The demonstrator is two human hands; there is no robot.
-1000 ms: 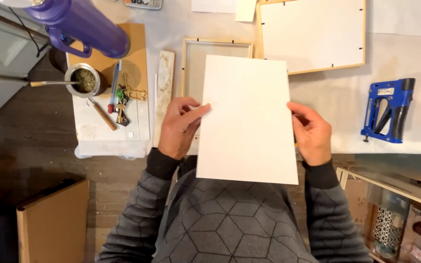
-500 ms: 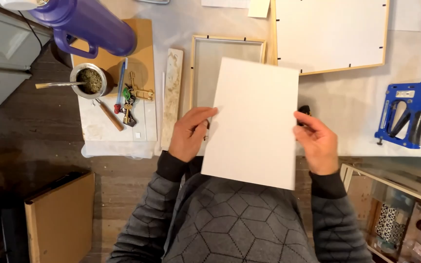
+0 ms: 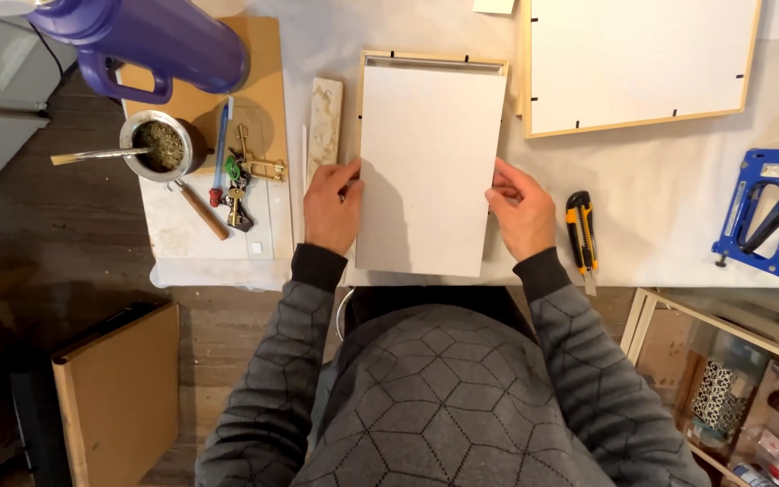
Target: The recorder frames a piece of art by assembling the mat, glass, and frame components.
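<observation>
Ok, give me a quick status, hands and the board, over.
Left hand and right hand grip the white board by its side edges. Board lies over the small wooden frame. Yellow utility knife beside right hand, clear of the board.

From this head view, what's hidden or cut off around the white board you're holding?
- Small wooden frame: mostly hidden by the white rectangular board.
- Left hand and right hand: fingertips hidden under the board's edges.
- Purple plastic jug: cut off by the top edge.
- Blue staple gun: cut off by the right edge.
</observation>
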